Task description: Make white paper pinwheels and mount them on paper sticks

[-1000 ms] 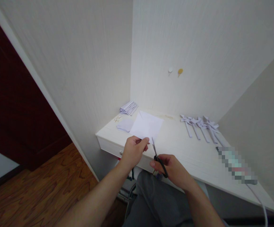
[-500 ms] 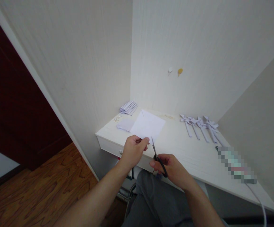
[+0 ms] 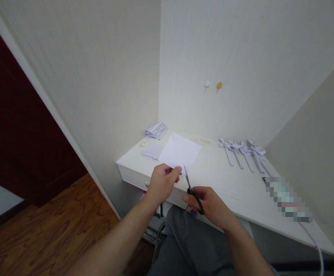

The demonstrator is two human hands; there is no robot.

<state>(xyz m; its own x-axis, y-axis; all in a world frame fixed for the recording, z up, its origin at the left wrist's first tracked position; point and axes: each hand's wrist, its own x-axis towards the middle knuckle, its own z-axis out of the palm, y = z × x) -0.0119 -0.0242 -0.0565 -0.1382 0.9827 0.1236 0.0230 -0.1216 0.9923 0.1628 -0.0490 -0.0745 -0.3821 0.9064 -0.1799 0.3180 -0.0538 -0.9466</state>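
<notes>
From where I stand, the square paper sheet (image 3: 184,150) reaches out over the near side of the tabletop (image 3: 215,180), beside a pile of smaller-looking paper sheets (image 3: 152,151). Whether its far corner rests on the surface or floats just above, I can't tell. The left hand (image 3: 166,179) has its grip pinched on the sheet's near edge, thumb on top. The right hand (image 3: 205,202) has its grip closed round the black handles of a pair of scissors (image 3: 194,196), blades pointing away from the body at the near part of the sheet; I can't make out whether they touch it or how far they are parted.

The sheet must weigh almost nothing. I'd expect it to be limp across its width, a little stiffer along the crease that shows near its far corner, quick to crumple under a hard squeeze and easy to tear. A light pinch near the edge, close to the blades but with the thumb clear of them, looks the best hold; too far off and the paper could sag or fold between the blades. The scissors look rigid and modest in weight, best held by the loops.
</notes>
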